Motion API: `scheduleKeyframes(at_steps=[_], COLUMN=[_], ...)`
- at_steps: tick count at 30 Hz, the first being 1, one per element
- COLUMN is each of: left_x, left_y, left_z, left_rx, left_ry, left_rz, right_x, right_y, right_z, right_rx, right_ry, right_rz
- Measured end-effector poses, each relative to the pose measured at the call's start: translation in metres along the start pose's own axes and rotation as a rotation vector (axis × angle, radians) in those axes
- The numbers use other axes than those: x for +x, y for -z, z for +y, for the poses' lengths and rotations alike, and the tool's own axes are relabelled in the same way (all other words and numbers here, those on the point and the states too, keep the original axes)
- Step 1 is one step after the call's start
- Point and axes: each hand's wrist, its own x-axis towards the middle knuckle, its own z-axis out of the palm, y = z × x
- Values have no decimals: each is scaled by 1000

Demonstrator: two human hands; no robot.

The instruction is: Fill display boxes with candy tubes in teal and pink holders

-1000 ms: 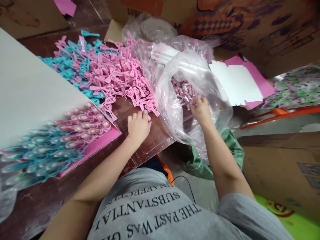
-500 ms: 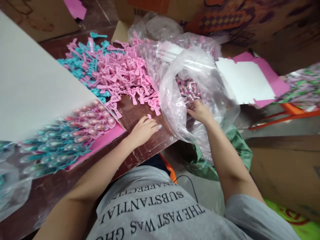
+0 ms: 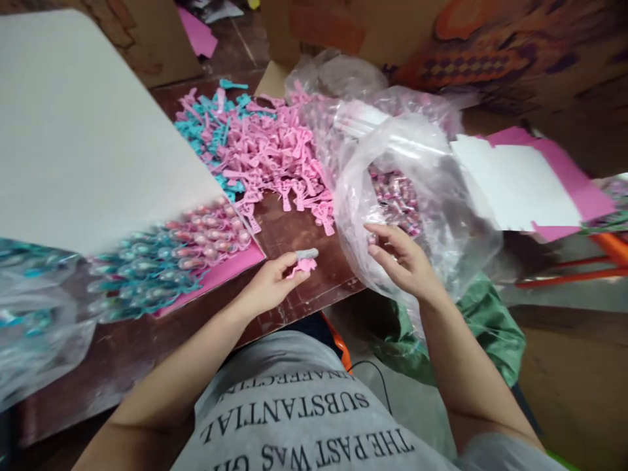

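My left hand [image 3: 275, 281] pinches a small pink plastic piece [image 3: 303, 265] just above the table's near edge. My right hand [image 3: 402, 258] is lifted at the mouth of a clear plastic bag [image 3: 441, 196] full of small pink tubes [image 3: 395, 196]; its fingers are curled around something small that I cannot make out. Behind my left hand lies a heap of pink plastic pieces [image 3: 275, 150], with turquoise pieces [image 3: 206, 118] mixed in at its far left.
A white board [image 3: 88, 131] leans over rows of finished pink and turquoise items [image 3: 161, 258] on a pink sheet. More white and pink card [image 3: 520, 183] lies at right. Cardboard boxes [image 3: 490, 46] stand behind. A green bag [image 3: 485, 327] hangs below the table's edge.
My left hand has lifted a pink piece from the heap's edge and drawn it toward me. My right hand has come out of the bag of tubes. The view has shifted left.
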Motion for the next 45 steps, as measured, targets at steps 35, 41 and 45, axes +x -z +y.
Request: scheduleKeyframes(at_steps=[35,41,45], left_x=[-12,-29,-36], left_y=[-1,3,6], left_z=[-2,6,9], left_rx=[-116,-320,-389], left_ry=[136,273,335], left_rz=[76,142,88], right_x=[22,9,-4], right_y=[51,25,-26], right_z=[108,60,-24], right_rx=[-839,-496,-155], right_ry=[-147,196,413], right_rz=[-91,75,-299])
